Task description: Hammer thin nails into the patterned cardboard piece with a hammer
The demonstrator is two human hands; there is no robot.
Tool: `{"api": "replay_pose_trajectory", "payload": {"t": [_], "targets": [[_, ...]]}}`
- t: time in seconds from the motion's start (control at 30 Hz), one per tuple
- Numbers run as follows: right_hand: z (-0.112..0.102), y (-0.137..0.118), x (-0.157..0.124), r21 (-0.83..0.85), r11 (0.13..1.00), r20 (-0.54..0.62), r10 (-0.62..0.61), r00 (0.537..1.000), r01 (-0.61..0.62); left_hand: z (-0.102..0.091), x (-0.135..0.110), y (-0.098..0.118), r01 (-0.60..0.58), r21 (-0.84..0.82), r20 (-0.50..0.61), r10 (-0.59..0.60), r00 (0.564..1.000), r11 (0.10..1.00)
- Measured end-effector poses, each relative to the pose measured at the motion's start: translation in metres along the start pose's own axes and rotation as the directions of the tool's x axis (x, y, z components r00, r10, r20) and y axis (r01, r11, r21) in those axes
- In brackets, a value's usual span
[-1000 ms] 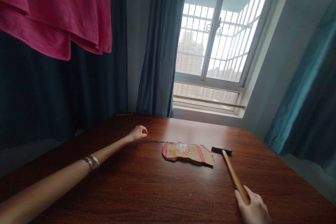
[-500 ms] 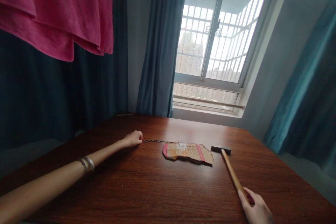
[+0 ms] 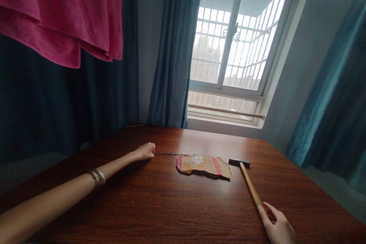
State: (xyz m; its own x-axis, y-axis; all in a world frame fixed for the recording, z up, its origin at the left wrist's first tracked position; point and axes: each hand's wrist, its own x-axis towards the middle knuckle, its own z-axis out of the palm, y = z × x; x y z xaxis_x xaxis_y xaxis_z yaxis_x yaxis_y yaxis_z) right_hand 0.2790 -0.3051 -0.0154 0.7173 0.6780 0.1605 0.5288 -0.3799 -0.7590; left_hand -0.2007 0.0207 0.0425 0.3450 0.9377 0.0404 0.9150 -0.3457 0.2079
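Note:
My right hand (image 3: 278, 223) is wrapped round the wooden handle of a hammer (image 3: 251, 187). The dark hammer head lies on the table to the right of a patterned cardboard piece (image 3: 203, 167). Several thin nails (image 3: 194, 156) stand up from the far side of this cardboard, too small to make out well. On the left, my left hand (image 3: 145, 151) rests on the table with its fingers curled together, at the near end of a line of loose nails (image 3: 168, 153). What its fingers hold, if anything, is hidden.
The brown wooden table (image 3: 148, 202) reaches back to a blue curtain (image 3: 171, 53) and a barred window (image 3: 228, 45). A pink cloth (image 3: 65, 15) hangs at upper left. Another curtain (image 3: 326, 103) hangs on the right.
My left fingers have curled in tighter at the loose nails, and less of the nails' left end shows. My right hand keeps its hold on the hammer; the view has shifted slightly.

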Motion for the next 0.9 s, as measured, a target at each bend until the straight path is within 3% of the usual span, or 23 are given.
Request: {"api": "replay_pose_trajectory", "payload": {"t": [0.07, 0.17, 0.2, 0.27, 0.33, 0.53, 0.67, 0.77, 0.9], "targets": [[-0.003, -0.009, -0.006, 0.018, 0.998, -0.113, -0.059, 0.992, 0.061, -0.002, -0.001, 0.003, -0.033, -0.034, -0.035, 0.032, 0.999, 0.999], [-0.004, -0.035, -0.018, 0.026, 0.971, -0.283, -0.221, 0.933, 0.238, -0.008, -0.003, 0.021, -0.117, -0.180, -0.102, 0.099, 0.990, 0.977], [-0.002, -0.048, -0.022, 0.072, 0.958, -0.264, -0.251, 0.931, 0.279, -0.010, -0.005, 0.031, -0.145, -0.249, -0.122, 0.118, 0.985, 0.958], [0.007, -0.077, -0.030, 0.241, 0.924, -0.131, -0.272, 0.953, 0.297, -0.012, -0.009, 0.057, -0.198, -0.394, -0.174, 0.139, 0.975, 0.898], [0.022, -0.108, -0.036, 0.373, 0.880, 0.010, -0.321, 0.947, 0.294, -0.011, -0.016, 0.087, -0.264, -0.524, -0.195, 0.188, 0.963, 0.810], [0.082, -0.183, -0.035, 0.598, 0.755, 0.237, -0.487, 0.840, 0.269, 0.003, -0.039, 0.163, -0.379, -0.690, -0.257, 0.281, 0.925, 0.616], [0.107, -0.200, -0.025, 0.637, 0.728, 0.239, -0.500, 0.832, 0.255, 0.012, -0.048, 0.182, -0.392, -0.716, -0.252, 0.310, 0.917, 0.578], [0.114, -0.201, -0.019, 0.633, 0.709, 0.172, -0.519, 0.838, 0.309, 0.020, -0.049, 0.185, -0.389, -0.731, -0.246, 0.314, 0.917, 0.561], [0.119, -0.199, -0.014, 0.624, 0.689, 0.158, -0.574, 0.803, 0.369, 0.029, -0.048, 0.187, -0.379, -0.769, -0.224, 0.339, 0.914, 0.514]]}}
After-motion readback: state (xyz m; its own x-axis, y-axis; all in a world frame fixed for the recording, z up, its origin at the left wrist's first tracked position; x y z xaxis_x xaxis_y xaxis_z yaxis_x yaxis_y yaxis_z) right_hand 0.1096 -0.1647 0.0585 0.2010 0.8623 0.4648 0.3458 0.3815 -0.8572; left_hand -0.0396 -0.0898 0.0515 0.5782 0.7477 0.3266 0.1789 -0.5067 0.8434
